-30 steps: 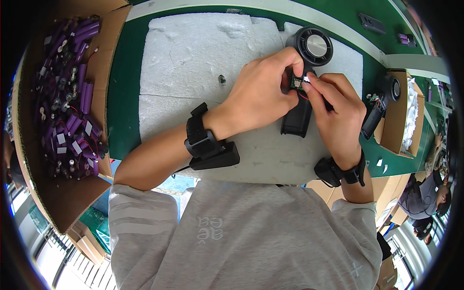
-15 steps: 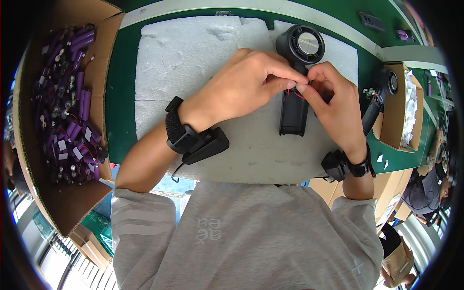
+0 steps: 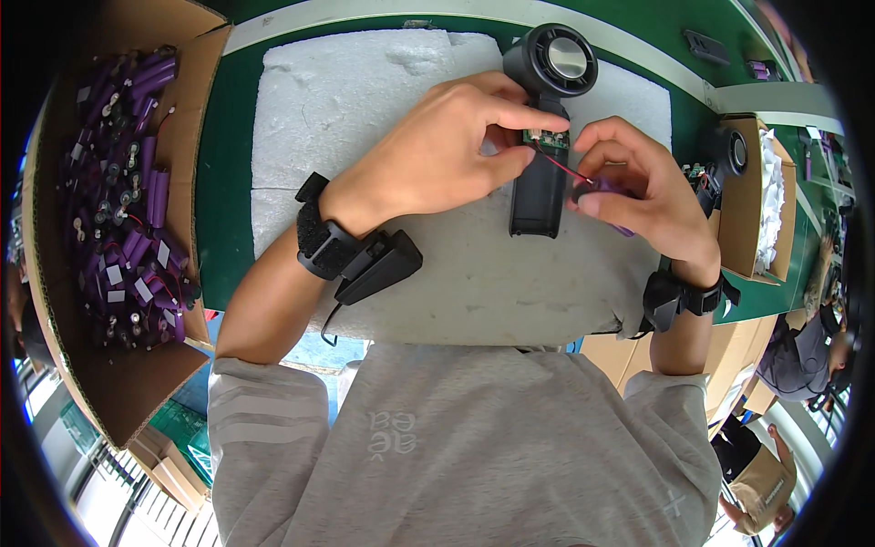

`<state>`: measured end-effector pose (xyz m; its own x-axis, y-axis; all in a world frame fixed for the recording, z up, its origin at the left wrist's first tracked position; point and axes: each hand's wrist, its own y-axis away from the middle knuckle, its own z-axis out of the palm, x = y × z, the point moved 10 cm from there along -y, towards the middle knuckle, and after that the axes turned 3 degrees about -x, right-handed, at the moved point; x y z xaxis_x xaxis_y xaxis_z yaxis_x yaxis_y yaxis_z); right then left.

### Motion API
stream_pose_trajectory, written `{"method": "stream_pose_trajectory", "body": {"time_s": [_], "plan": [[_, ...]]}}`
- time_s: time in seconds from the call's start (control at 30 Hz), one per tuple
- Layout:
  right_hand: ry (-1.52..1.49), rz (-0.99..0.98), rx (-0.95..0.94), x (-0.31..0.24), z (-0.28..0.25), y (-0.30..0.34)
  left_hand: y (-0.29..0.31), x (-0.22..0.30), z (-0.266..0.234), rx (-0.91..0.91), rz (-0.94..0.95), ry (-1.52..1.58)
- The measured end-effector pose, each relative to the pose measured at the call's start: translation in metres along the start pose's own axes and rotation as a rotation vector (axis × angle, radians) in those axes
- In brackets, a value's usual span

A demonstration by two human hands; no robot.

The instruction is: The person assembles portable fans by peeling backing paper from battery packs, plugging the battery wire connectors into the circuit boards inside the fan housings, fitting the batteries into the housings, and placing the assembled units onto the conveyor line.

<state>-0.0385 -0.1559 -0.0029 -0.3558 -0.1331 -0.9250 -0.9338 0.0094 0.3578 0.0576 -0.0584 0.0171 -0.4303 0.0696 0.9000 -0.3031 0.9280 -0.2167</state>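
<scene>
A black handheld fan lies on the white foam slab, its round head away from me and its handle casing uncovered. A small green circuit board shows at the top of the handle. My left hand grips the fan at its neck, index finger across it and thumb beside the board; its other fingers are partly hidden. To the right of the handle, my right hand holds a purple battery cell between thumb and fingers. Thin red and dark wires stretch from the cell to the board.
A cardboard box of purple battery cells stands at left. The foam slab covers the green bench before me. Another black fan rests against a small carton of white pieces at right. Other people are at far right.
My hands have moved apart from their pinch at the fan's neck. The right hand has shifted right, bringing the battery cell and wires into view. The fan has slid slightly left and away.
</scene>
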Motion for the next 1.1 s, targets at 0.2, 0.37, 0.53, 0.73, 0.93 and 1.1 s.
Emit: {"method": "stream_pose_trajectory", "body": {"time_s": [0.2, 0.37, 0.53, 0.73, 0.93, 1.1], "plan": [[-0.028, -0.012, -0.069, 0.0, 0.001, -0.005, -0.003, -0.017, -0.004, 0.004, -0.162, 0.045], [-0.379, 0.047, -0.234, 0.004, 0.014, -0.005, -0.001, -0.023, -0.006, 0.049, -0.223, 0.103], [-0.373, -0.037, -0.278, 0.007, 0.019, -0.008, 0.0, -0.022, -0.01, 0.098, -0.224, 0.06], [-0.439, -0.003, -0.215, 0.006, 0.008, -0.008, -0.004, -0.018, -0.013, 0.131, -0.196, 0.036], [-0.506, 0.074, -0.332, -0.005, 0.023, 0.002, -0.001, -0.015, -0.017, 0.171, -0.122, 0.013], [-0.464, 0.005, -0.392, -0.023, 0.027, 0.009, -0.002, -0.001, -0.019, 0.148, -0.045, -0.142]]}}
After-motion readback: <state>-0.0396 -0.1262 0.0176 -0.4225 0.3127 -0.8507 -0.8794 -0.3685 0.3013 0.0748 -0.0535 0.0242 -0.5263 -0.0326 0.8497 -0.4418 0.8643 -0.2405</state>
